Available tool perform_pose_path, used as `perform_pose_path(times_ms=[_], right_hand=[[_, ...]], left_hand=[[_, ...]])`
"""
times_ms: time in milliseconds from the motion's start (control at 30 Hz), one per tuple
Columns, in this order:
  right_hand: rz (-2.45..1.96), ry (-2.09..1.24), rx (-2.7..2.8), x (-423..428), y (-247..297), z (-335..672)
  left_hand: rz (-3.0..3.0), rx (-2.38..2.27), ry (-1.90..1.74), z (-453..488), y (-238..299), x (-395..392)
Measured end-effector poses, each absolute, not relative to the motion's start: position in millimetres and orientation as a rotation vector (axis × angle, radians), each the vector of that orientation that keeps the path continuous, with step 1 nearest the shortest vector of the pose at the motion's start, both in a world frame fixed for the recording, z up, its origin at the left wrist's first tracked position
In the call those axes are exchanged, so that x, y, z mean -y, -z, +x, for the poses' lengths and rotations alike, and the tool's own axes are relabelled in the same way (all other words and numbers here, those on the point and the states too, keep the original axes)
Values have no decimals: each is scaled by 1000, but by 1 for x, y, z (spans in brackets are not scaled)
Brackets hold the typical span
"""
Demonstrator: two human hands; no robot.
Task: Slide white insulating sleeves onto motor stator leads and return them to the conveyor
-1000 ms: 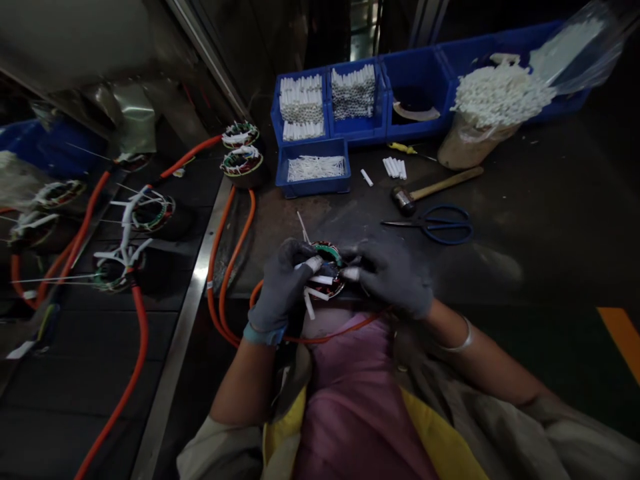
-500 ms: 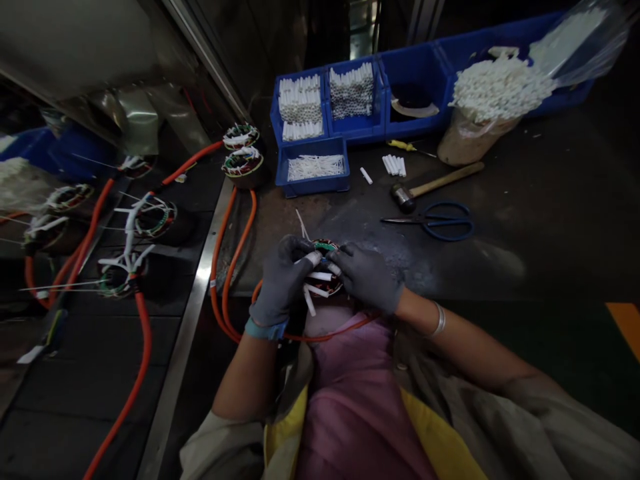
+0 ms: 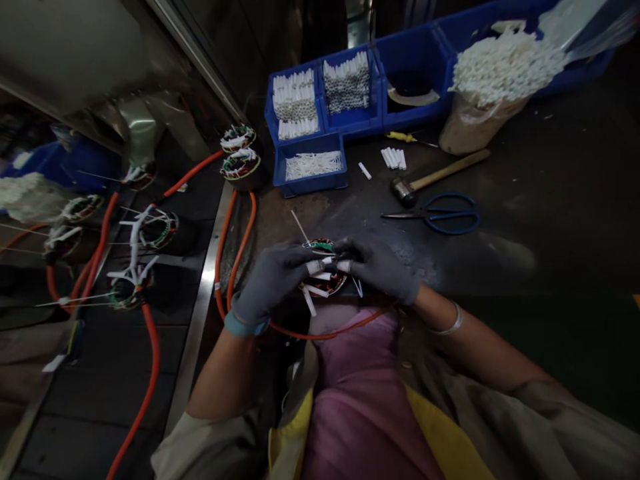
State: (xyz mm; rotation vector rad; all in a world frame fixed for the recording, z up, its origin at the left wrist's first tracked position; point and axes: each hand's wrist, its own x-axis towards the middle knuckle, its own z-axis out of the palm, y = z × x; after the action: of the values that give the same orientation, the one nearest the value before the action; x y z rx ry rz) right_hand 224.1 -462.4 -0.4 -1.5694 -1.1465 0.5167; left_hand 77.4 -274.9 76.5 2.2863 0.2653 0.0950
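A small motor stator (image 3: pixel 336 287) with copper windings and a green lining stands at the bench's front edge, partly covered by my hands. Several white sleeves (image 3: pixel 310 301) stick out from its near left side. My left hand (image 3: pixel 275 275), in a grey glove, is closed at the stator's left rim, thumb and fingers pinching a short white sleeve (image 3: pixel 327 261) over the opening. From the right, my gloved right hand (image 3: pixel 384 270) meets it with pinched fingers; what they grip is hidden. Both thumb tips look whitish. A thin white tie (image 3: pixel 300 225) rises behind the left fingers.
Blue bins (image 3: pixel 296 107) of white sleeves stand at the back, with a small blue tray (image 3: pixel 310 183) of ties before them. Scissors (image 3: pixel 453 213), a hammer (image 3: pixel 447 172) and a yellow-handled tool (image 3: pixel 401 137) lie to the right. Other stators (image 3: pixel 163 230) with orange cables (image 3: pixel 150 353) stand left.
Both thumbs have come together over the stator's opening, with a white sleeve between them. My left wrist has swung out to the left. A thin white strand now shows below my right fingers.
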Motion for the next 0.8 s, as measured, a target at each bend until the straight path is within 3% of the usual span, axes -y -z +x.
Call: perform_pose_path(times_ms=[467,600,800], right_hand=[[-1498,-608,1102,478,13,235],[-1528,-620,1130,476,10,235],[-1599,-581,1136,484,8,230]], left_hand=[[2773,-6,480,126,-109,277],[2911,68,458,128,-104,289],[2539,-108,292,116,-103,285]])
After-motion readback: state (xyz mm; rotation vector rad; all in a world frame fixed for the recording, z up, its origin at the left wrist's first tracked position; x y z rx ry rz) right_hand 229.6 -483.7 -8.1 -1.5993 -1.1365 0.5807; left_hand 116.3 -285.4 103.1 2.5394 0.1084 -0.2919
